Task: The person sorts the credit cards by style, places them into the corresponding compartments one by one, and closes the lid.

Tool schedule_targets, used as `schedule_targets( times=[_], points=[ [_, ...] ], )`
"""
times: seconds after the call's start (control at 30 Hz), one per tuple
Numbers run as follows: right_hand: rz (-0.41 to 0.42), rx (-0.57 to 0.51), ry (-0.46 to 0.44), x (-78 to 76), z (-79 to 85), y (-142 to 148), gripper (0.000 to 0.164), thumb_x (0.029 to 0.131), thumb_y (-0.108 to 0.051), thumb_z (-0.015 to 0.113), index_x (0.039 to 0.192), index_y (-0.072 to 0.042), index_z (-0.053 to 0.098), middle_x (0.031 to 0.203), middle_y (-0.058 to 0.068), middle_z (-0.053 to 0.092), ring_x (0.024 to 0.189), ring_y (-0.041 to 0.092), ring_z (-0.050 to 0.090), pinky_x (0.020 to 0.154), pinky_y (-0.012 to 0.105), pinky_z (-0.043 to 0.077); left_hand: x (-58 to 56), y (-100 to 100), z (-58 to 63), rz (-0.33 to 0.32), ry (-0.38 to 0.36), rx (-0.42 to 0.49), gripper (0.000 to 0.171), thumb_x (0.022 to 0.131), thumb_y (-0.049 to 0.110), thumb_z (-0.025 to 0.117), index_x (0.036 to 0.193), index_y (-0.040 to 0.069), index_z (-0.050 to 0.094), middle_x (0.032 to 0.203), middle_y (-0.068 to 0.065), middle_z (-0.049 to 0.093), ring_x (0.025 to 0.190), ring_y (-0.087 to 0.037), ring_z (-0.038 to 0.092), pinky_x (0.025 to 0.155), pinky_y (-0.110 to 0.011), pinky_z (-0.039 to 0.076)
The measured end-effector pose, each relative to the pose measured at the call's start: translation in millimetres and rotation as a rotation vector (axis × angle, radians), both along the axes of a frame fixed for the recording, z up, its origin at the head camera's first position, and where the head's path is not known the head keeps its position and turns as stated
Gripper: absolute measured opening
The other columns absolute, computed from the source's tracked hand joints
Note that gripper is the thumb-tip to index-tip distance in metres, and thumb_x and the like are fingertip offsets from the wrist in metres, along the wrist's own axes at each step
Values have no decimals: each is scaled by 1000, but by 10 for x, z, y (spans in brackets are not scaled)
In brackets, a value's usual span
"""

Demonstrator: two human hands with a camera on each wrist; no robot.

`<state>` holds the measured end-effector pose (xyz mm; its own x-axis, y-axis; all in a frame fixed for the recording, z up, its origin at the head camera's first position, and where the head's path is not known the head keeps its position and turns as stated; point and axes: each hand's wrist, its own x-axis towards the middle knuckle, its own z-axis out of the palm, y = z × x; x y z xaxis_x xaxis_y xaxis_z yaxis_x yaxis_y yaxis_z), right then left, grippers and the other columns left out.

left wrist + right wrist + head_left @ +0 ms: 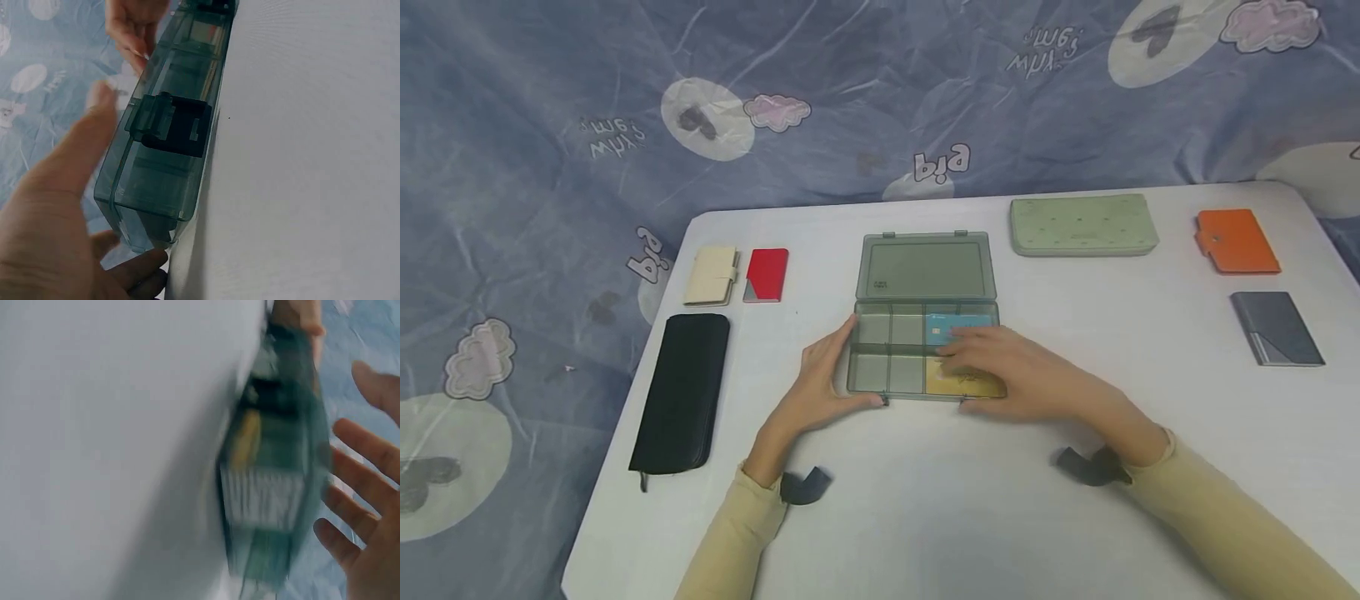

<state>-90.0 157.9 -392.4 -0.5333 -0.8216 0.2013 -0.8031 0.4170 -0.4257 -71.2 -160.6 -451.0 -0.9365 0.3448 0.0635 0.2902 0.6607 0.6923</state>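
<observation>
A translucent green divided box (869,372) lies with its lid (925,268) folded back. Its back right compartment holds a blue card (937,330); a gold card (964,383) lies in the front right one. At the box's left end is my left hand (818,387), fingers along the side and thumb by the front edge; the left wrist view shows fingertips (147,265) right at the corner. My right hand (1022,375) is over the right end, partly covering both cards. Its fingers (362,469) are spread and hold nothing in the right wrist view, where the box is blurred.
On the left of the white table (910,517) are a cream wallet (709,277), a red card holder (766,275) and a black zip wallet (682,392). A green case (1084,225), an orange card wallet (1237,242) and a dark grey card holder (1277,328) lie on the right.
</observation>
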Motion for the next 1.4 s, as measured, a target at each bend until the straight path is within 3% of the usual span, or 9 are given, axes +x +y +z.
schedule_targets(
  times=[0.2, 0.4, 0.53, 0.67, 0.83, 0.9, 1.0, 1.17, 1.4],
  points=[
    [-145, -135, 35, -221, 50, 360, 46, 72, -20, 80, 113, -14, 61, 112, -2, 61, 106, 14, 52, 92, 32, 39, -111, -108, 111, 71, -127, 157, 76, 88, 41, 60, 149, 24, 18, 144, 0, 41, 133, -18, 34, 105, -46, 29],
    [-299, -106, -181, -558, -130, 615, 55, 75, -16, 78, 124, -8, 54, 109, 3, 61, 94, 17, 55, 82, 35, 43, -420, -262, 116, 94, -336, 427, 64, 92, 26, 59, 146, 15, 28, 139, -2, 46, 107, -18, 57, 84, -29, 45],
    [-342, -38, -317, -734, -257, 682, 61, 75, -30, 78, 126, -8, 53, 114, 5, 61, 99, 20, 55, 88, 39, 42, -643, -321, 61, 38, -519, 597, 58, 93, 17, 55, 145, 12, 30, 141, -6, 44, 90, -19, 60, 69, -23, 44],
    [-318, 28, -375, -820, -300, 691, 67, 72, -38, 79, 126, -7, 54, 118, 6, 56, 105, 22, 51, 92, 44, 39, -762, -297, 116, -42, -621, 613, 59, 91, 12, 58, 144, 9, 33, 141, -9, 44, 72, -16, 53, 66, -22, 43],
    [-273, 51, -436, -887, -302, 664, 75, 72, -40, 78, 133, -9, 48, 122, 1, 50, 109, 18, 46, 95, 41, 38, -794, -236, 235, -82, -650, 568, 64, 87, 12, 62, 144, 9, 33, 141, -5, 44, 71, -12, 50, 70, -22, 45],
    [-268, 37, -470, -901, -304, 664, 78, 73, -38, 78, 136, -10, 43, 123, 1, 49, 110, 18, 46, 95, 41, 37, -809, -230, 237, -102, -651, 597, 66, 87, 9, 62, 145, 9, 31, 143, -6, 42, 83, -14, 56, 75, -23, 47],
    [-250, -4, -497, -901, -324, 677, 81, 74, -32, 78, 140, -11, 36, 122, 2, 48, 108, 19, 46, 94, 39, 36, -841, -243, 192, -136, -647, 678, 71, 87, 1, 60, 147, 14, 25, 144, -8, 38, 89, -16, 59, 77, -25, 49],
    [-230, -50, -497, -894, -351, 692, 82, 75, -26, 78, 142, -14, 32, 122, 2, 47, 104, 17, 43, 89, 30, 34, -899, -256, 75, -145, -653, 795, 83, 84, -10, 59, 148, 26, 21, 143, -10, 35, 74, -11, 57, 69, -24, 48],
    [-218, -89, -501, -886, -372, 650, 84, 75, -23, 79, 142, -19, 28, 124, 0, 47, 99, 19, 44, 89, 39, 28, -873, -307, 34, -195, -625, 782, 83, 83, -13, 58, 149, 21, 21, 146, -10, 32, 89, -15, 60, 85, -22, 48]
  ],
)
